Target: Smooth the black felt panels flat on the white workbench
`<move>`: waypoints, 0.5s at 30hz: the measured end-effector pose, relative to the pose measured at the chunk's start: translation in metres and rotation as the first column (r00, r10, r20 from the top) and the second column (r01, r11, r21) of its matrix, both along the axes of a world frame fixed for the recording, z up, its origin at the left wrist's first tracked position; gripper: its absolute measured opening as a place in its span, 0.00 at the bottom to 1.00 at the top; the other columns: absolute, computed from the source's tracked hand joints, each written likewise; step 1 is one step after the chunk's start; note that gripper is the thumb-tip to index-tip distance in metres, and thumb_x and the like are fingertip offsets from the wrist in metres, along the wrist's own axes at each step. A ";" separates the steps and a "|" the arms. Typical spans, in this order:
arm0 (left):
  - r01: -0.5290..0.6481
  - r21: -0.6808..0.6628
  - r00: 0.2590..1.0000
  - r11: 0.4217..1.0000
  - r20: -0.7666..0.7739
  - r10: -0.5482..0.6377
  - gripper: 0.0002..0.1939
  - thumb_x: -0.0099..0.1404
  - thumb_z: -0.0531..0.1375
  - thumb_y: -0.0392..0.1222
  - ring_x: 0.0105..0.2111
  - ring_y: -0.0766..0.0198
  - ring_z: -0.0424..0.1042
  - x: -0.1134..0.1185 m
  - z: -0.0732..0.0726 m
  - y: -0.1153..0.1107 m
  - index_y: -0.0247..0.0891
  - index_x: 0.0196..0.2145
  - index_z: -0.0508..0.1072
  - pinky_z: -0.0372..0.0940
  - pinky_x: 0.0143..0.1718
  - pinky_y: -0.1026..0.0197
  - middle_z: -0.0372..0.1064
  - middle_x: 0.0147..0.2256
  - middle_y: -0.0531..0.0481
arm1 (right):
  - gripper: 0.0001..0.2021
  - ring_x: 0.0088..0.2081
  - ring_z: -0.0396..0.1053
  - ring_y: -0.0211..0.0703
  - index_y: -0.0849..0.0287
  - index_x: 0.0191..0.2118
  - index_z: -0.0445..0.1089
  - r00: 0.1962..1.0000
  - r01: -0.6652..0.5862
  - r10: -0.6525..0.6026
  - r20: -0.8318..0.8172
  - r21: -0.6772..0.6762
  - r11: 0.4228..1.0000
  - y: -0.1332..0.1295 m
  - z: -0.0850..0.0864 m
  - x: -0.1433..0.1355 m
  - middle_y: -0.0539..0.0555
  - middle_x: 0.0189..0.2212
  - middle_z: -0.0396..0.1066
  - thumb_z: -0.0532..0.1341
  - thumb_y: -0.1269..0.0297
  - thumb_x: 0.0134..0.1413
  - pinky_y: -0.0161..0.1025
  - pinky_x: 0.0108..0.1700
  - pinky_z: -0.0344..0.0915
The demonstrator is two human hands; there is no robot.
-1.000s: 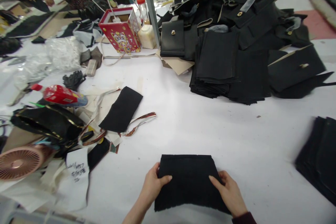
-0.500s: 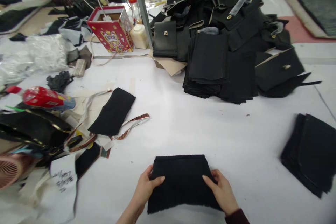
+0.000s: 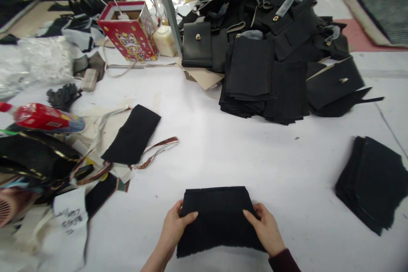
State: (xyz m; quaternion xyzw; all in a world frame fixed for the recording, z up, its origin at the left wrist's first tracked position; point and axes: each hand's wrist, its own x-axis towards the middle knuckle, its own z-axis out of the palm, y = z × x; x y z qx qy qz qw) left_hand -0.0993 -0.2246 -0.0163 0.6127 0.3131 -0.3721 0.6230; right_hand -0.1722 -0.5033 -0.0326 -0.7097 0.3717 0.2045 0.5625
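Both hands are gripping a black fabric stack [image 3: 218, 219] lying flat on the white table [image 3: 248, 153], at the near edge in front of the person. The left hand [image 3: 174, 227] is pinching the stack's left edge, thumb lying on top and the other fingers curled underneath; the right hand [image 3: 266, 229] is holding the right edge likewise, thumb on top, fingers wrapped around the side. Both hands are closed on the cloth, not spread. The stack is looking like several felt-like layers, edges roughly aligned, near edge slightly ragged. Judgement: light, soft and floppy, likely sagging in the middle if lifted by one side; layers are probably sliding against each other, so a two-sided pinch across opposite edges is seeming the soundest hold. Surface is matte, not slippery. A similar dark pile [image 3: 371, 182] is sitting well apart at the right. A single black strip [image 3: 132, 134] is lying to the left beyond, near a red bottle [image 3: 43, 117]. A large heap of black pieces [image 3: 270, 72] is occupying the far side.
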 end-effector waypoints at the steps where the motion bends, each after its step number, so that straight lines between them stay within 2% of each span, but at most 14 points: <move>1: -0.011 0.006 1.000 1.000 -0.007 0.011 0.25 0.48 0.69 0.43 0.35 0.55 0.77 0.000 0.001 -0.001 0.37 0.43 0.70 0.71 0.37 0.57 0.78 0.37 0.46 | 0.17 0.33 0.71 0.49 0.56 0.31 0.65 1.000 0.002 -0.002 -0.003 -0.003 1.000 0.000 0.001 0.000 0.52 0.28 0.73 0.61 0.46 0.46 0.42 0.36 0.66; 6: -0.077 0.040 0.995 0.996 -0.053 0.079 0.24 0.44 0.70 0.40 0.34 0.56 0.77 0.005 0.004 -0.003 0.35 0.40 0.71 0.71 0.37 0.58 0.78 0.36 0.44 | 0.19 0.34 0.71 0.50 0.56 0.30 0.67 1.000 -0.022 0.021 -0.020 -0.073 0.997 0.000 0.004 0.002 0.53 0.29 0.74 0.63 0.45 0.43 0.42 0.37 0.68; 10: -0.081 0.041 0.994 0.996 -0.065 0.084 0.25 0.43 0.71 0.41 0.34 0.54 0.76 0.002 -0.004 -0.001 0.35 0.40 0.71 0.71 0.37 0.56 0.78 0.35 0.44 | 0.19 0.35 0.72 0.50 0.56 0.30 0.68 0.999 -0.028 0.026 -0.032 -0.048 0.998 0.000 0.002 0.003 0.54 0.30 0.75 0.62 0.44 0.44 0.42 0.38 0.69; 12: 0.037 0.125 0.999 0.991 -0.025 -0.034 0.22 0.47 0.70 0.43 0.34 0.54 0.76 -0.001 -0.005 0.000 0.37 0.40 0.71 0.71 0.37 0.55 0.78 0.35 0.45 | 0.18 0.36 0.72 0.51 0.56 0.30 0.69 0.998 -0.055 0.053 -0.031 -0.055 0.997 0.000 0.004 0.002 0.53 0.30 0.75 0.62 0.43 0.45 0.43 0.39 0.70; 13: 0.128 0.212 0.991 0.969 0.005 -0.132 0.20 0.50 0.69 0.45 0.35 0.54 0.76 -0.001 -0.004 0.000 0.38 0.40 0.72 0.71 0.38 0.55 0.77 0.35 0.46 | 0.18 0.36 0.72 0.50 0.55 0.29 0.69 0.997 -0.079 0.077 -0.029 -0.074 0.994 0.000 0.006 0.002 0.53 0.30 0.74 0.61 0.43 0.47 0.43 0.40 0.70; 14: 0.220 0.377 0.964 0.900 0.055 -0.258 0.19 0.52 0.68 0.48 0.36 0.55 0.76 -0.001 -0.002 -0.001 0.40 0.41 0.72 0.72 0.38 0.55 0.77 0.35 0.48 | 0.18 0.35 0.72 0.50 0.54 0.29 0.69 0.993 -0.114 0.111 -0.038 -0.109 0.987 -0.001 0.010 0.003 0.53 0.29 0.74 0.61 0.43 0.48 0.44 0.40 0.70; 15: 0.240 0.433 0.950 0.869 0.079 -0.302 0.19 0.55 0.66 0.50 0.38 0.55 0.75 0.001 0.002 -0.003 0.40 0.42 0.72 0.71 0.39 0.54 0.76 0.37 0.47 | 0.17 0.36 0.72 0.48 0.53 0.30 0.70 0.991 -0.132 0.129 -0.033 -0.192 0.972 -0.001 0.014 0.005 0.52 0.29 0.73 0.59 0.44 0.52 0.44 0.41 0.71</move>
